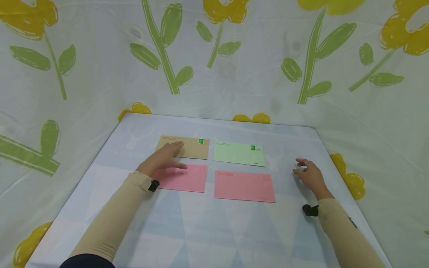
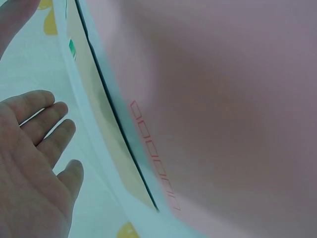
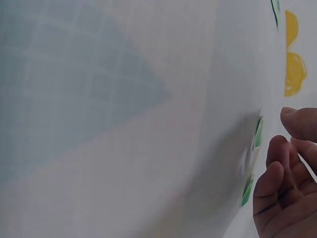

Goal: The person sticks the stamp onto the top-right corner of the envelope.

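Observation:
My left hand (image 1: 166, 158) hovers over a brown envelope (image 1: 196, 150) and the left pink envelope (image 1: 192, 178), fingers extended and thumb spread. In the left wrist view its palm (image 2: 32, 168) shows with nothing held. The brown envelope bears a green stamp (image 1: 201, 141); so does the light green envelope (image 1: 234, 154), whose stamp (image 1: 253, 148) sits near its upper right corner. A second pink envelope (image 1: 244, 186) lies below the green one. My right hand (image 1: 311, 176) is at the right, fingers loosely bent, thumb apart. Beside its fingertips, green stamps (image 3: 258, 133) lie on the table.
The four-sided table (image 1: 234, 230) has a pale blue and white patterned top. Behind and beside it hangs a white cloth (image 1: 251, 85) printed with yellow flowers and green leaves. Black wrist mounts (image 1: 310, 210) stick out from both beige sleeves.

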